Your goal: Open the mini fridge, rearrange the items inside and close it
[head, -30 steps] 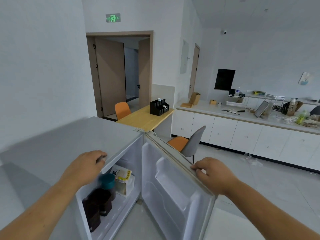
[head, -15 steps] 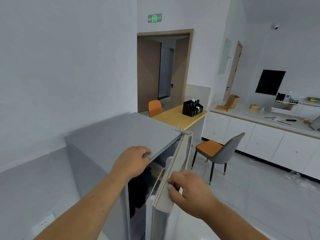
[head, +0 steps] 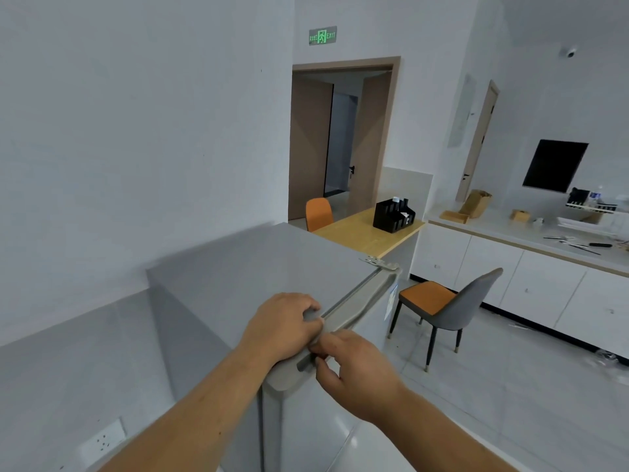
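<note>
A grey fridge (head: 238, 267) stands against the wall, its door (head: 354, 311) closed. The left hand (head: 282, 327) rests on the fridge's front top edge, fingers curled over it. The right hand (head: 357, 369), just beside it, has bent fingers touching the door's top edge.

The grey mini fridge (head: 238, 267) stands against the wall at the centre of the frame, flat top bare; its door (head: 357, 308) sits shut along the right front edge, a metal hinge (head: 377, 262) at its far corner
</note>
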`<state>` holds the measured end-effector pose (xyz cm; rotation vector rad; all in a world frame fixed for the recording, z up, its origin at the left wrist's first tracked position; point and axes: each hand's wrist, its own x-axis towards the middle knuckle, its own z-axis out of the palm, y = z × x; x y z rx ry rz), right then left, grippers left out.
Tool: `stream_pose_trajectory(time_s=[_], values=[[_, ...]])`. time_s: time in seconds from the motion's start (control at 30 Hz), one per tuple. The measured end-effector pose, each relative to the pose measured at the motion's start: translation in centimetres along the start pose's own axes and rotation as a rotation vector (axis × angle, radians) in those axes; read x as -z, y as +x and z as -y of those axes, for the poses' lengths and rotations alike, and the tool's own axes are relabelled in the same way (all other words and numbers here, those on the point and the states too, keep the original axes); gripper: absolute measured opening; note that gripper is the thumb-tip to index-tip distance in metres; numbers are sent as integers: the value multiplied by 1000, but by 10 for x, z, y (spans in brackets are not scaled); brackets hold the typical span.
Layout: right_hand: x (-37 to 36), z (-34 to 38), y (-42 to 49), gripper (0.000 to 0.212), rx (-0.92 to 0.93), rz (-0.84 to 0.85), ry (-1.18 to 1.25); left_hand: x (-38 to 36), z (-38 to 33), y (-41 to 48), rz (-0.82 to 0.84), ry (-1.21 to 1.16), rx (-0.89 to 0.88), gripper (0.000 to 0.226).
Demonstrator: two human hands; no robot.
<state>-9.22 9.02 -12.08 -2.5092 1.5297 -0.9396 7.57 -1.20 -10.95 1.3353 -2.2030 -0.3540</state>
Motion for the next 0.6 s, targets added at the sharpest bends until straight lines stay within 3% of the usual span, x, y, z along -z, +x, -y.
stream_pose_trajectory(time_s=[0.27, 0.37, 0.6], values=[[-4, -3, -6, 16, 2, -34, 6, 1, -7, -5, -28, 51, -30, 45], [8, -12, -8, 21, 11, -92, -93, 0, -17, -10, -87, 91, -100, 50], [78, -51, -24, 66, -272, -183, -311, -8, -76, -2, -179, 171, -246, 79]])
